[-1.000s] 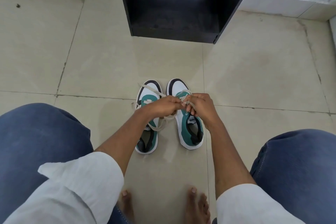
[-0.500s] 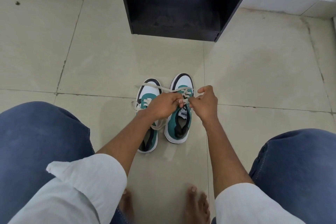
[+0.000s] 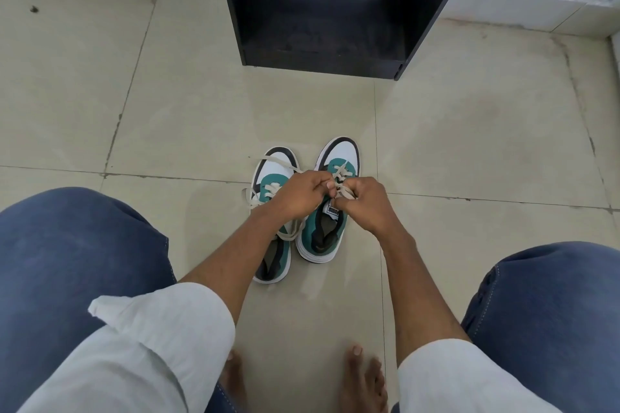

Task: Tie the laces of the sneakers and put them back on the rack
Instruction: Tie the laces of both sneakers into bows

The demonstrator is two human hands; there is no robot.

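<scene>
On the tiled floor (image 3: 469, 144) before the black rack (image 3: 322, 10), the left hand (image 3: 298, 196) and right hand (image 3: 367, 203) both pinch the right sneaker's laces (image 3: 342, 178), the left forearm crossing over the left sneaker (image 3: 271, 228) beside the right sneaker (image 3: 327, 238).

The person wears a white shirt whose loose sleeves (image 3: 161, 339) are rolled back to the elbows, leaving both forearms uncovered. Blue denim trousers (image 3: 77, 251) with pale stitched seams cover both knees. The feet (image 3: 364, 379) are bare.
</scene>
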